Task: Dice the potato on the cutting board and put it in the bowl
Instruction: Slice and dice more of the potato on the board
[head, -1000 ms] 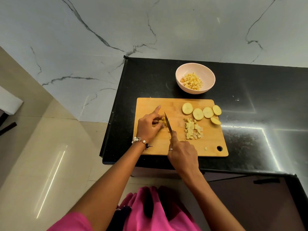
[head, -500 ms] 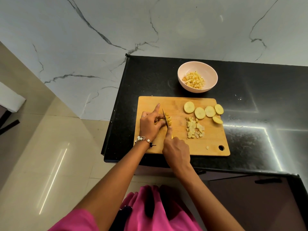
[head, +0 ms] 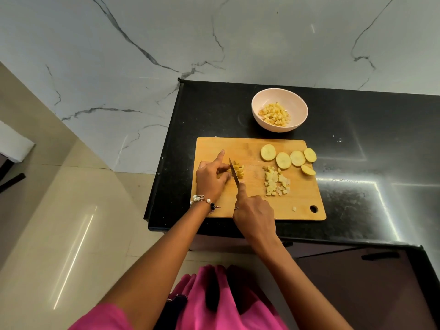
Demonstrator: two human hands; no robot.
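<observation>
While the left hand (head: 210,178) pinches wet, slippery potato strips (head: 237,171) left of the diced pile (head: 276,183), the right hand (head: 254,214) grips the knife (head: 234,175) (fingertips best kept tucked).

A rectangular wooden cutting board (head: 252,148) lies at the black stone counter's (head: 357,139) front left corner. The left hand (head: 210,178) pins yellow potato strips (head: 239,171) while the right hand (head: 254,214) holds a steel knife (head: 233,172) through them. Diced potato pile (head: 276,183) and five round slices (head: 283,160) sit rightward; a pale pink bowl (head: 262,120) of dice stands behind the board.
</observation>
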